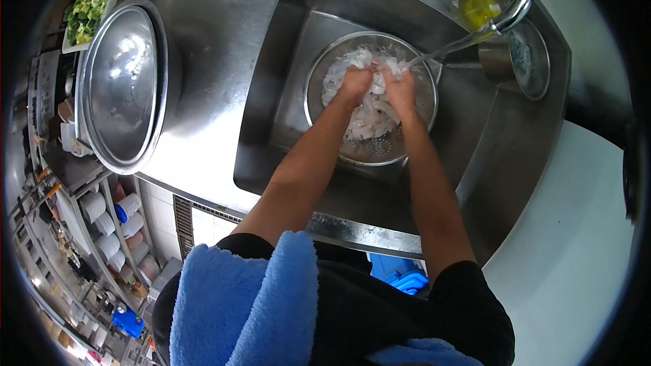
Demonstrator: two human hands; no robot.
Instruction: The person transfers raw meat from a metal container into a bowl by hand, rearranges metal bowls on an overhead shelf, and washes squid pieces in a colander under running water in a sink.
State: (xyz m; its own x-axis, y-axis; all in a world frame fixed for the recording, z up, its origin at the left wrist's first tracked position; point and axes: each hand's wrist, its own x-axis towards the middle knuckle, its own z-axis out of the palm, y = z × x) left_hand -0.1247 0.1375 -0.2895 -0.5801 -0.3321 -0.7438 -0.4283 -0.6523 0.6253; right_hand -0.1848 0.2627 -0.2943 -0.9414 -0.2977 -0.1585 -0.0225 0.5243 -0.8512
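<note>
A round perforated metal colander [380, 156] stands in the steel sink [285, 105], holding a heap of wet, whitish raw pieces [371, 122] that look like sliced seafood; their exact kind I cannot make out. My left hand [357, 83] and my right hand [399, 87] are side by side in the upper part of the heap. Both are curled around some of the pale pieces, and their fingertips are partly hidden among them. Running water [444, 51] from the curved tap [519, 10] falls beside my right hand.
A steel pot [532, 61] and a yellow item [483, 8] sit at the sink's right. On the counter at left are large metal bowls [122, 88] and a tray of chopped green vegetables [95, 0]. Shelves with white containers [108, 224] stand lower left.
</note>
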